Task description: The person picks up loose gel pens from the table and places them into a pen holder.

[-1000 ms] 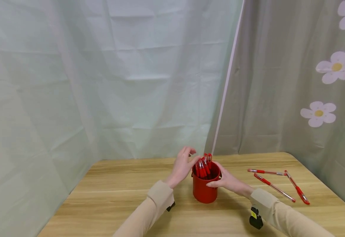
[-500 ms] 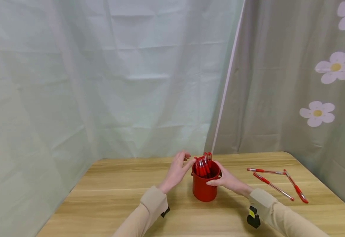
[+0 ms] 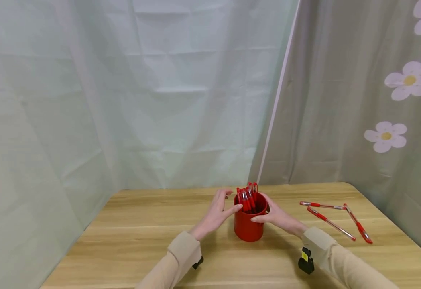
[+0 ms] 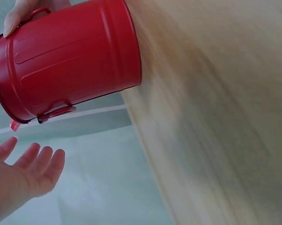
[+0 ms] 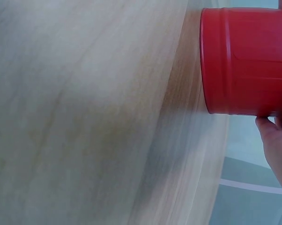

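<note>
A red metal pail-shaped pen holder with small side handles stands upright on the wooden table. Several red pens lean in it, caps up, toward its left and back rim. My right hand grips the holder's right side, thumb at the front near the rim and fingers behind. My left hand is at the holder's left with fingers loosely bent, the thumb overlapping the rim in the head view. In the left wrist view, a gap shows between the left hand and the holder.
Three red pens lie on the table to the right: one crosswise at the back, one slanting in front, one at the far right. A pale curtain and a grey flowered curtain hang behind the table.
My left hand has drawn back left from the pens' caps and come a little lower beside the rim. My right hand keeps its grip on the pen holder, which stays in place.
</note>
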{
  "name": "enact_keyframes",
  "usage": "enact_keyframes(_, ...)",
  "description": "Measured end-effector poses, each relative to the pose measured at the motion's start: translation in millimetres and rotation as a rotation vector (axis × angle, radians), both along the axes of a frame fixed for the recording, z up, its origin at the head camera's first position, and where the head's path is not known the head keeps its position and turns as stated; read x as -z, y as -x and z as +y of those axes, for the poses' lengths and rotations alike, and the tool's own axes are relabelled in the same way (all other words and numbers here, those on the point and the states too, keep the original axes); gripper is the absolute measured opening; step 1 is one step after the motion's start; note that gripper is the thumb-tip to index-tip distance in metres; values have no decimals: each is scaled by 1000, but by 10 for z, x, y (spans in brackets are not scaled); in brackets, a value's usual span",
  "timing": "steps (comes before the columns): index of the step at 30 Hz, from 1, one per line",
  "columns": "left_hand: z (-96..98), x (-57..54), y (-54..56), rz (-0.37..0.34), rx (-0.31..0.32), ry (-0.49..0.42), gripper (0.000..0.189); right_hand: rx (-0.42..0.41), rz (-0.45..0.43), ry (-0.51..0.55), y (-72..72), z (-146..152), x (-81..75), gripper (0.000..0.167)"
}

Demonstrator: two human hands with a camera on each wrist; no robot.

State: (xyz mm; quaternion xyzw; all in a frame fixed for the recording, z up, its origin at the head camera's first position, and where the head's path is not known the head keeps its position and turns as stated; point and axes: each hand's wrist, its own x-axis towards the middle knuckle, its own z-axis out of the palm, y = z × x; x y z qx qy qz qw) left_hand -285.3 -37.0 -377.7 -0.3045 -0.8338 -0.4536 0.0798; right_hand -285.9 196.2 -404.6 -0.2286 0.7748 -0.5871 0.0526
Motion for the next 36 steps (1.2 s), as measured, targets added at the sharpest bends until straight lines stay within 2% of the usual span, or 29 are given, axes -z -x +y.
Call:
enact_keyframes(8, -12, 76, 21, -97, 37, -28, 73, 3, -5, -21, -10, 9, -15, 80)
enact_keyframes(16, 27, 118, 95, -150, 131, -100, 73, -11, 24, -38, -1, 15, -20, 79)
enact_keyframes(19, 59, 134, 104, -210, 159, -134, 70, -12, 14, -48, -6, 29, -22, 79)
enact_keyframes(24, 113, 163, 119, -304, 179, -165, 79, -16, -4, -63, -19, 58, -41, 77)
enact_keyframes(28, 134, 170, 132, -304, 172, -155, 86, -35, -2, -72, -30, 82, -69, 77)
enact_keyframes(36, 167, 165, 160, -292, 176, -155, 86, -62, 31, -52, -60, 205, -122, 74)
